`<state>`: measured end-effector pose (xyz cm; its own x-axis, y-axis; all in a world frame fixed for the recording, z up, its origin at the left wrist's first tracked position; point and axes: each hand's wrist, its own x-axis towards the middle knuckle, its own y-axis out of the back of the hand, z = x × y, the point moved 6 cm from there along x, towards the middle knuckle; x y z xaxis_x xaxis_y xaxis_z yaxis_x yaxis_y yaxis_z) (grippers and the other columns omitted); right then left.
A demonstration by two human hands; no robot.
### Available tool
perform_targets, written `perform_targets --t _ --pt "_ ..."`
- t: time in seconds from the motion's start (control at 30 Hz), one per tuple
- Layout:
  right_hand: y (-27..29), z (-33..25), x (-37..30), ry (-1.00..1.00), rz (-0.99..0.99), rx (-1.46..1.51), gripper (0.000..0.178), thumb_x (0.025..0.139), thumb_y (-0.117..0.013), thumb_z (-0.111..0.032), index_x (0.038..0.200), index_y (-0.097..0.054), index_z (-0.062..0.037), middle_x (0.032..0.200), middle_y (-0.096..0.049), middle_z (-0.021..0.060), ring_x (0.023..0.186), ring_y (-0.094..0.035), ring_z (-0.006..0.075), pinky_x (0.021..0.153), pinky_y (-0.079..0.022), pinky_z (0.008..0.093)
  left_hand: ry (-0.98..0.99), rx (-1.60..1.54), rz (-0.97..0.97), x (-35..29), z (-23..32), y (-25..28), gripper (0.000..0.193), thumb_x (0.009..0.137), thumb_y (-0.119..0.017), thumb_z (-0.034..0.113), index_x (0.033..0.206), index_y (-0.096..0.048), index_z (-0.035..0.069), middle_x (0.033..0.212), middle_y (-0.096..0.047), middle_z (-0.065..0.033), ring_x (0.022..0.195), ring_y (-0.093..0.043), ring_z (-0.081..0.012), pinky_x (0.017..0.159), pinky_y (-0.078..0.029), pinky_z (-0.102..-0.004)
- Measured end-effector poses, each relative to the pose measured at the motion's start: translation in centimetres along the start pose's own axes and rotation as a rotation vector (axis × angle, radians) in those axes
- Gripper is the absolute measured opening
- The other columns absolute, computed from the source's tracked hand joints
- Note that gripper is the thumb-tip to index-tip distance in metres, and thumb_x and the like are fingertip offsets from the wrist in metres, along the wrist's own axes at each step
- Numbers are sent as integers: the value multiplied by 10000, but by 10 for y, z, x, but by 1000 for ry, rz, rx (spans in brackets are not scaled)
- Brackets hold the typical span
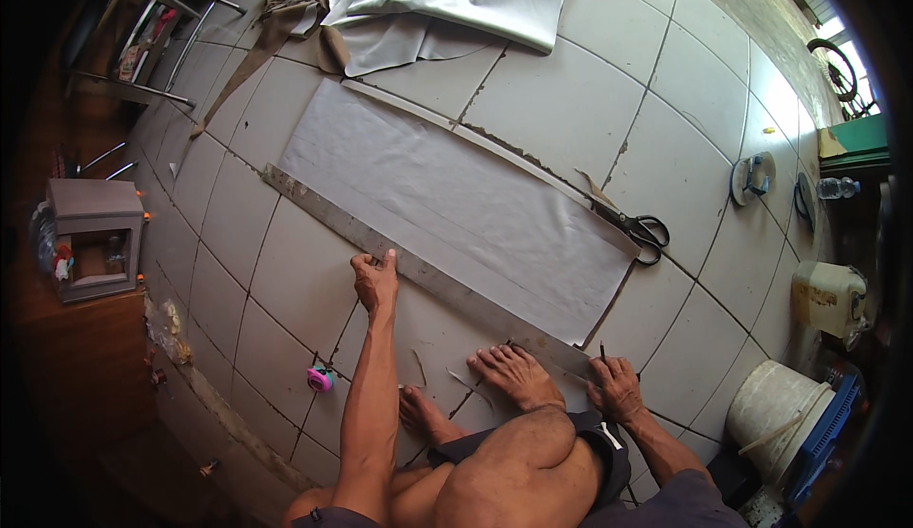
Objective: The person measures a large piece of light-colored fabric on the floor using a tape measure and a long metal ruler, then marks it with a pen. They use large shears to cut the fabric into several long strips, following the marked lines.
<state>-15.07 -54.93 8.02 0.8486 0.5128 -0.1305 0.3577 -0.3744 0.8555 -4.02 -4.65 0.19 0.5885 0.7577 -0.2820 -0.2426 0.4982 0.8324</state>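
Observation:
A pale grey sheet of material (447, 209) lies flat on the tiled floor, with a long metal ruler (466, 298) along its near edge. My left hand (377, 283) is closed at the ruler's middle, its thumb on the metal and its fingers curled. At the ruler's right end, my right hand (618, 390) holds a dark pencil (602, 349) upright and rests against the ruler. Its fingertips are partly hidden. Black-handled scissors (649, 233) lie at the sheet's right edge. My bare foot (518, 376) is against the ruler between both hands.
Folded silvery material (466, 0) and brown scraps (257, 62) lie at the far side. A pink tape measure (320, 379) sits left of my left forearm. On the right stand a white bucket (775, 414), a jerrycan (827, 298) and a tape roll (751, 178). A small stool (95, 200) is at left.

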Motion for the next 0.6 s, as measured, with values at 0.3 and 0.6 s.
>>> perform_targets --t 0.3,0.6 --pt "29 12 21 4 120 -91 540 738 -778 -74 1253 -624 -18 1155 -652 168 1060 -627 356 945 -513 464 55 -10 -12 1 5 4 647 906 -742 538 1209 -480 29 1020 -655 -180 987 -671 -378 907 -520 -478" --pt "5 10 15 3 -2 -30 479 775 -772 -42 1230 -625 -16 1146 -664 164 1076 -645 343 918 -522 455 -20 27 24 1 6 0 574 925 -737 488 1174 -427 74 1090 -647 -217 980 -690 -425 836 -536 -516"
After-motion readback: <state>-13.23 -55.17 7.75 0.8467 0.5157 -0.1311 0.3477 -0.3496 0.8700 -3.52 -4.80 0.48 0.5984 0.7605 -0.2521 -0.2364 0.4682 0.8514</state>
